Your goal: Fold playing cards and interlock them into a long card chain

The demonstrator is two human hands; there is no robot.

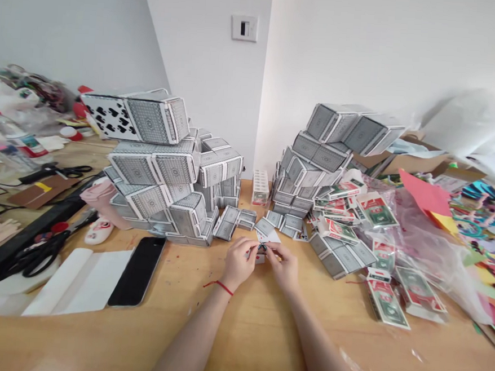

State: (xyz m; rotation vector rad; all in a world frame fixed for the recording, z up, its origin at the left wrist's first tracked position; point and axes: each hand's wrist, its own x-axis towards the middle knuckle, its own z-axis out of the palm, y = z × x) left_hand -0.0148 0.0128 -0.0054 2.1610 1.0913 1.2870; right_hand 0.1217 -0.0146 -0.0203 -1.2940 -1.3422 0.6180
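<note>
Two hands pinch a small card (262, 247) to the right of the black phone (137, 271).
The left hand (240, 259) and right hand (283, 264) meet above the worktop (258, 333), right of the phone, the fingers of each pinching the card, which seems bent between them. Handling it well probably calls for light, even pressure from both thumbs, a slow straight crease, and knuckles clear of the small card boxes (227, 222) beyond and right of the phone, which look easy to nudge. Fingertips cover most of the card: a dark curved edge shows, with a white face and red marks just below, perhaps the same piece; its value cannot be read. Both forearms are cut off at the bottom, and the back of the card tower (155, 168) beyond the phone is hidden.
</note>
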